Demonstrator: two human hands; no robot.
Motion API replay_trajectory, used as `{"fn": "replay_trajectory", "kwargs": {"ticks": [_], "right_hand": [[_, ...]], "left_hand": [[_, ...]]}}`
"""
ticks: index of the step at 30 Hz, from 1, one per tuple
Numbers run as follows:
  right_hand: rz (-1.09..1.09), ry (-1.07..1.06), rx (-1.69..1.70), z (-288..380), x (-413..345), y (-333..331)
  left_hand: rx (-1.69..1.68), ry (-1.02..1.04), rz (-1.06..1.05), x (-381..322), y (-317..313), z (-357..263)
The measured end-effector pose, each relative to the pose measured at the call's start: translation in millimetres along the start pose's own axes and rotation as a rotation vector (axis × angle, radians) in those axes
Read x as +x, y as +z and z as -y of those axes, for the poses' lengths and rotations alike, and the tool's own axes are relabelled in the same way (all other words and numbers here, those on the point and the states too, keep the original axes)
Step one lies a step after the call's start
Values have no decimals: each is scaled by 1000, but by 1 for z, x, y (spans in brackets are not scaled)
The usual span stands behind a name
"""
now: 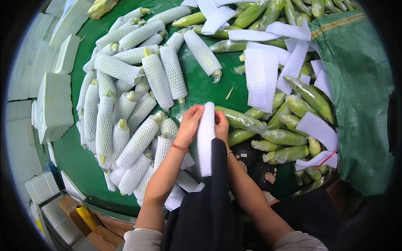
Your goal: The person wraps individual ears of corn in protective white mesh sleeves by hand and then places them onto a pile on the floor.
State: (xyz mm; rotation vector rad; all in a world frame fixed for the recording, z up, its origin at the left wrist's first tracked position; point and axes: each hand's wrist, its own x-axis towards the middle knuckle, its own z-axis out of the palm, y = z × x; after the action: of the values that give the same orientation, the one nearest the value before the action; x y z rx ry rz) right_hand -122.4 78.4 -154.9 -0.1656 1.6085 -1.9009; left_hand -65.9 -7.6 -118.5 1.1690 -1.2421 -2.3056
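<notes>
My left hand (190, 123) and my right hand (221, 125) hold the upper end of a flat, white foam net sleeve (205, 141) between them, one at each edge. Its lower end hangs down in front of a dark garment. To the left, many ears of corn in white foam net sleeves (138, 141) lie heaped on a green surface (204, 84). Right beside my right hand, ears of corn in green husks and clear film (241, 120) lie in a loose pile, and more flat foam sleeves (260, 78) rest over them.
A green woven sack (361, 94) is at the right, by the corn. White foam boxes (55, 106) stand along the left edge. Below left are cardboard boxes (106, 238) and a yellow roll (86, 216). A cut yellowish piece of produce (102, 8) lies at the far left.
</notes>
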Motion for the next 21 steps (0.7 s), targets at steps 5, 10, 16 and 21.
{"fn": "replay_trajectory", "kwargs": {"ticks": [5, 10, 16, 21], "right_hand": [[-242, 200, 764, 42, 1, -13], [-271, 352, 431, -5, -25, -12], [-488, 347, 29, -55, -39, -22], [-130, 252, -111, 58, -69, -4]], "left_hand": [[-364, 74, -22, 47, 41, -8], [994, 681, 49, 85, 20, 17], [1417, 69, 431, 48, 17, -10], [-261, -490, 154, -40, -53, 45]]}}
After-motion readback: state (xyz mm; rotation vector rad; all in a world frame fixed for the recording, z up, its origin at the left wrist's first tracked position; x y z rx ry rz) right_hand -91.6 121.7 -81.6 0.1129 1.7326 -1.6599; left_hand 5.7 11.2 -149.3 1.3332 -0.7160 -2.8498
